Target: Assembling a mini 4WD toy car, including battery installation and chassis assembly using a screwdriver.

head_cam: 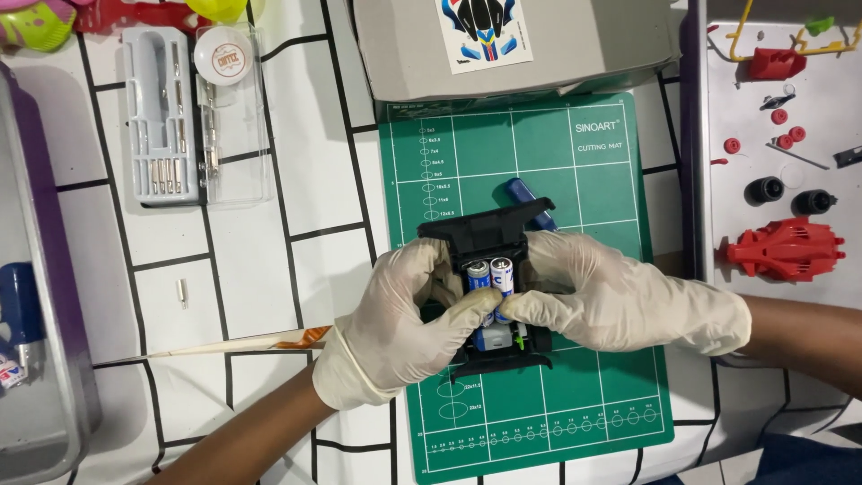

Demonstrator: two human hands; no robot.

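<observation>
Two gloved hands hold a black toy car chassis [485, 235] over a green cutting mat [593, 171]. The left hand [404, 314] and right hand [611, 292] curl closed around its sides, thumbs pressing two blue-and-white batteries [491, 277] seated in its middle.
</observation>
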